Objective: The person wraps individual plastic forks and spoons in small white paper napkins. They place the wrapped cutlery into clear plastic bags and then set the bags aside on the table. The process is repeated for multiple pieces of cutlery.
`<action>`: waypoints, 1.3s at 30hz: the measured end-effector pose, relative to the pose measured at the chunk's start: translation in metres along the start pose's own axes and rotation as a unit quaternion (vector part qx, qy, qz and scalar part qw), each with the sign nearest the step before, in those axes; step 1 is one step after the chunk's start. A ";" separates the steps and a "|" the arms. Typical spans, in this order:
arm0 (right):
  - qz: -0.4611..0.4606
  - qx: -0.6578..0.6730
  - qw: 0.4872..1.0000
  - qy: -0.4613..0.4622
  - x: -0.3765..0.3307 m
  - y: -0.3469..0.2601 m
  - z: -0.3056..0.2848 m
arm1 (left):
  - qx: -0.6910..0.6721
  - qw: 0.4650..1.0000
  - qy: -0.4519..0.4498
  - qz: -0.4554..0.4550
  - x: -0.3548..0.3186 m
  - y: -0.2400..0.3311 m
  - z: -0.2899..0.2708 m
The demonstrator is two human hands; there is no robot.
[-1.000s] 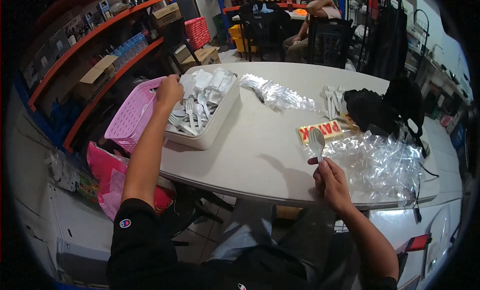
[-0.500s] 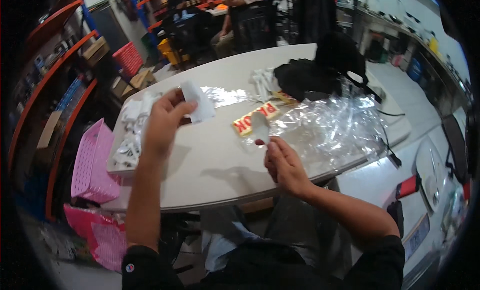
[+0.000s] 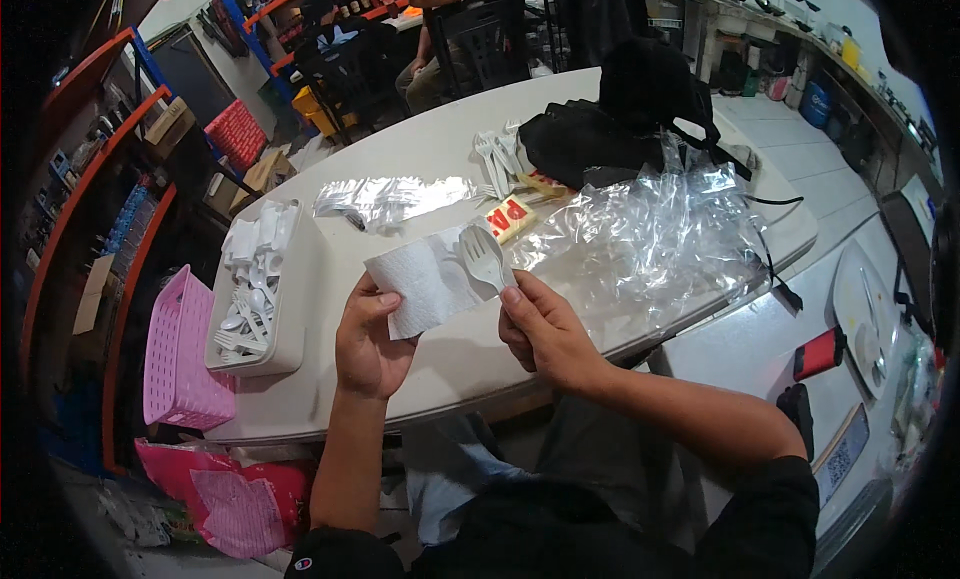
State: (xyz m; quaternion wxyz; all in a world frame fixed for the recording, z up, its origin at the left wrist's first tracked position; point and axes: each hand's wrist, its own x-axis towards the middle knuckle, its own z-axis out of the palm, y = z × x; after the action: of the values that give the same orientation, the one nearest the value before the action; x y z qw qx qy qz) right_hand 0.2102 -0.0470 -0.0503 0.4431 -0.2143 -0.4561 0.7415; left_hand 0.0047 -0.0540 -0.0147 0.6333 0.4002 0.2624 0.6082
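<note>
My left hand (image 3: pixel 372 351) pinches a white paper napkin (image 3: pixel 418 287) between thumb and fingers, held up over the near side of the table. From the right, my right hand (image 3: pixel 545 329) grips a white plastic fork (image 3: pixel 484 256) by its handle, tines up. The fork's head overlaps the napkin's right edge; whether a spoon lies behind it I cannot tell. Left of my hands stands a white bin (image 3: pixel 287 351) filled with napkin-wrapped pieces, plastic forks and spoons. Loose white forks (image 3: pixel 493 161) lie farther back on the table.
Clear flat sleeves (image 3: pixel 385 201) lie beyond my hands, beside a yellow packet (image 3: pixel 507 217). Crumpled clear plastic (image 3: pixel 640 244) and a black bag (image 3: pixel 570 144) cover the right side. A pink basket (image 3: pixel 180 364) stands left of the bin. Someone sits (image 3: pixel 420 74) in the background.
My left hand has come down and right with the napkin, bringing it behind the fork's head. My right hand has shifted slightly up and left. The whole view has shifted a little.
</note>
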 end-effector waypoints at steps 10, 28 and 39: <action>-0.014 -0.135 0.990 -0.035 0.004 -0.003 -0.003 | -0.087 0.991 -0.090 -0.040 -0.007 0.018 -0.042; 0.044 -0.499 0.865 -0.032 0.024 -0.039 -0.019 | 0.509 0.814 -0.269 -0.079 0.087 0.021 -0.008; 0.033 -0.575 0.817 -0.018 0.025 -0.037 -0.026 | 0.440 0.880 -0.171 -0.056 0.058 -0.021 -0.024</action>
State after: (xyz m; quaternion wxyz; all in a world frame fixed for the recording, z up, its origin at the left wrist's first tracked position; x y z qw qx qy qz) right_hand 0.2332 -0.0063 -0.0283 0.2065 -0.4315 -0.8001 0.3619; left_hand 0.0037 0.0090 -0.0357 0.4599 0.7202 0.4126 0.3156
